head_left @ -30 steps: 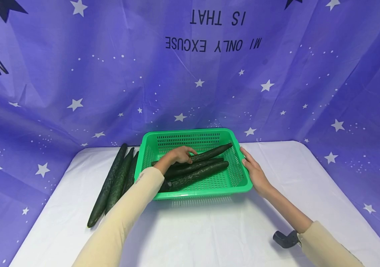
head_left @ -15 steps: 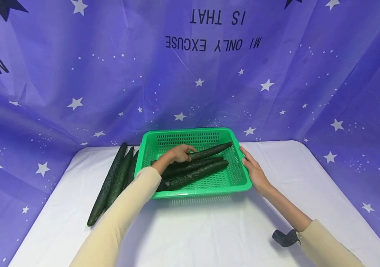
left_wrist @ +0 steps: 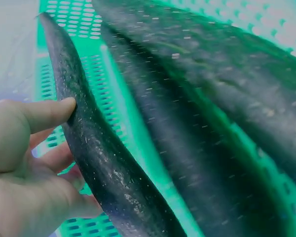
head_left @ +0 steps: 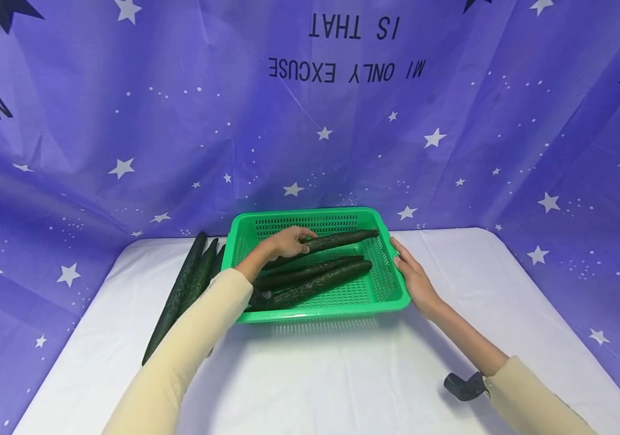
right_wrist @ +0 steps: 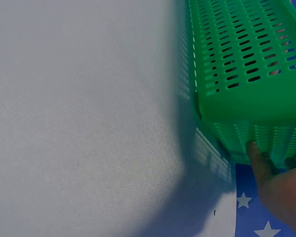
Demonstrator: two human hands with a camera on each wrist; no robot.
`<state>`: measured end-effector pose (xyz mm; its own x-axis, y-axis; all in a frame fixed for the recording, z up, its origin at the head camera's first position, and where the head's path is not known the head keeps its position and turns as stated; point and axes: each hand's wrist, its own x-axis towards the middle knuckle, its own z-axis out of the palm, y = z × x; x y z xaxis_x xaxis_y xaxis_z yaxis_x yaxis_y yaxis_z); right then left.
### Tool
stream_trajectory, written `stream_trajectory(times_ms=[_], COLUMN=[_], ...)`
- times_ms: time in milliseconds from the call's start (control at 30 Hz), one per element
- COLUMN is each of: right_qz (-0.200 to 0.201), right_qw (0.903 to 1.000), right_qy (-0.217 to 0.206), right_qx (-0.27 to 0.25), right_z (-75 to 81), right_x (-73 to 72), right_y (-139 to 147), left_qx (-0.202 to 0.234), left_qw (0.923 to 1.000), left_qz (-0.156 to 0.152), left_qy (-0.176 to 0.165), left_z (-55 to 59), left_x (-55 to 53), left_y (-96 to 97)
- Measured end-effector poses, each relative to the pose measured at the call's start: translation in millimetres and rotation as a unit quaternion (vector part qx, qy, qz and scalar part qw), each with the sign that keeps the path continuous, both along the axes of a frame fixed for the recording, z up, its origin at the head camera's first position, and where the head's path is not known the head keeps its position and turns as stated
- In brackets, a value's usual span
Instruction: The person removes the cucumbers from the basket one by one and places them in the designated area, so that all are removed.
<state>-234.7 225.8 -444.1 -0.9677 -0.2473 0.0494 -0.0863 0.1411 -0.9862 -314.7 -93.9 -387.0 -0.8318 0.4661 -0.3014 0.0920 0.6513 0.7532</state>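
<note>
A green plastic basket (head_left: 321,314) with slotted walls stands at the middle of the table. Inside it, my left hand (head_left: 288,243) pinches a long dark green cucumber (head_left: 342,240). In the left wrist view the thumb lies on top of that cucumber (left_wrist: 106,158), with the other fingers under its side. Two more cucumbers (head_left: 323,285) lie side by side in the basket, nearer to me, their left ends partly behind my forearm. My right hand (head_left: 419,287) rests against the basket's right end from outside, its visible fingers fairly straight; part of it is cut off in the right wrist view.
Three cucumbers (head_left: 176,302) lie together on the table left of the basket, partly covered by my left sleeve (head_left: 190,338). A white cloth (head_left: 342,380) covers the table. A purple star-printed curtain (head_left: 310,133) hangs behind and at both sides.
My left hand has shifted slightly left and toward the basket's back with the cucumber, which now lies apart from the other two. The right hand stays in place.
</note>
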Motion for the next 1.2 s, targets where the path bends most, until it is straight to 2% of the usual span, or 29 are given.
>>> stream_trajectory(times_ms=[333,533,667,767,933,1200], right_qz=[-0.002,-0.006,-0.002,0.001,0.003,0.002], right_qw=[1.0,1.0,1.0,1.0,1.0,1.0], right_qy=[0.003,0.0,-0.001,0.001,0.0,0.0], right_qx=[0.004,0.007,0.007,0.004,0.0,0.001], right_z=[0.3,-0.5,-1.1,-1.0,-0.8,-0.1], right_x=[-2.1,-1.6,-0.6,-0.3,0.1,1.0], right_y=[2,2,1,0,0,-1], left_qx=[0.057,0.085,0.108,0.118,0.112,0.086], left_qw=[0.9966,0.9917,0.9877,0.985,0.983,0.9802], left_qz=[0.023,0.043,0.059,0.073,0.084,0.116], left_qy=[0.055,0.086,0.097,0.103,0.119,0.136], left_z=[45.2,67.1,79.5,87.6,97.7,99.3], left_x=[1.9,9.6,18.4,24.1,31.2,42.1], left_y=[-9.7,-24.8,-35.8,-43.5,-58.8,-95.1])
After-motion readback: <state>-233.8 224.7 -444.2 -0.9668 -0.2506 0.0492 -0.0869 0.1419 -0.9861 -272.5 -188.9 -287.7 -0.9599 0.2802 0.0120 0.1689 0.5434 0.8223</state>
